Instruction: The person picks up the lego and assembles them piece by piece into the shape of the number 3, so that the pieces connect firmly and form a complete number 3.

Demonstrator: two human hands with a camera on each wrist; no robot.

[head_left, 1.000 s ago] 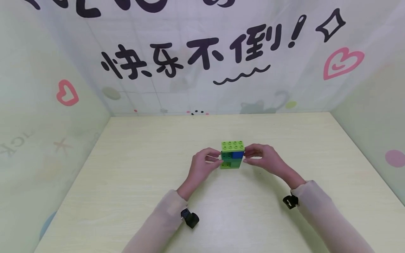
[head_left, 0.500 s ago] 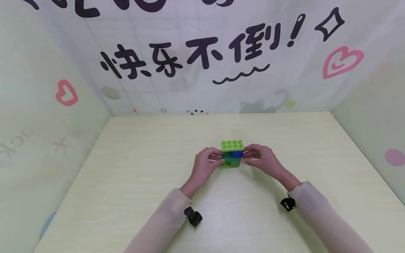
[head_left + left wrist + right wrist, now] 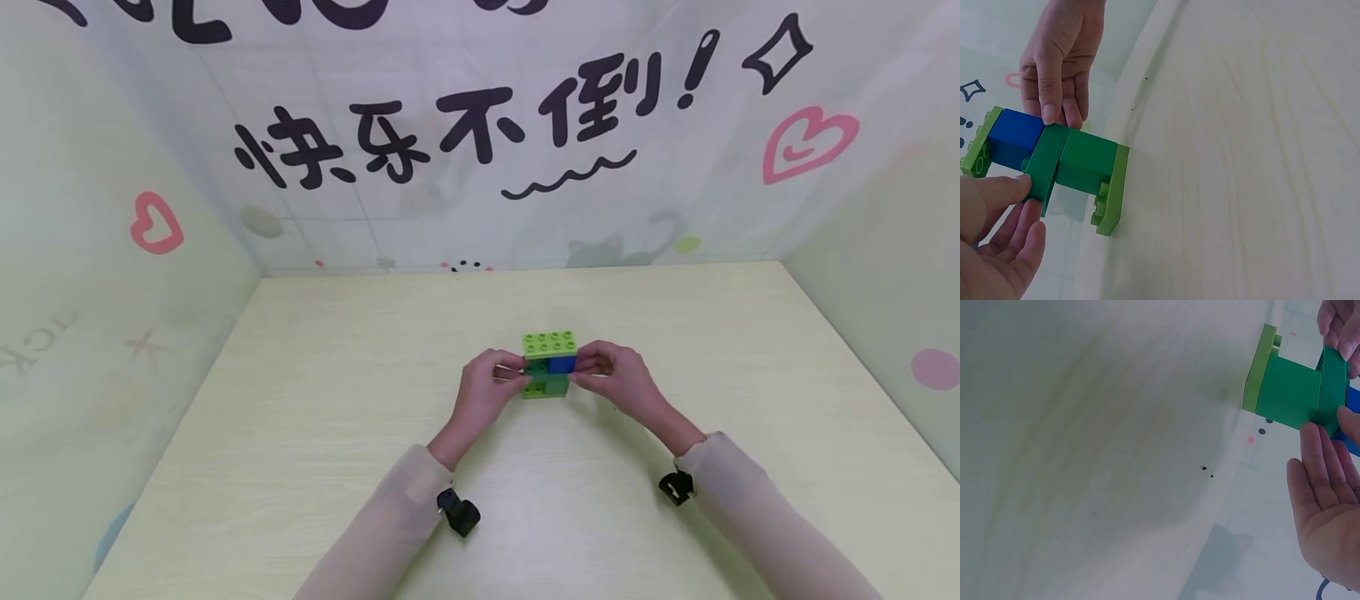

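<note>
A small stack of toy building bricks (image 3: 550,344) stands upright between both hands. Its lime studded plate (image 3: 557,337) is on top, over a blue brick (image 3: 1016,137). Below these come a dark green plate (image 3: 1047,159), a green brick (image 3: 1088,160) and another lime plate (image 3: 1114,194). My left hand (image 3: 483,390) pinches the left end of the dark green plate between thumb and fingers. At the opposite end, my right hand (image 3: 618,382) pinches that same plate, its thumb in front and fingers behind, as the right wrist view shows from close by.
A pale wood-grain table (image 3: 337,400) lies under the hands. Behind it hangs a white printed backdrop (image 3: 420,225) with black lettering, and printed side panels (image 3: 885,283) stand left and right. Black wrist cameras (image 3: 459,512) sit below the sleeves.
My right hand has moved slightly left, its thumb going from beside the stack onto it. My left hand has shifted a little to the right. The stack has hardly moved.
</note>
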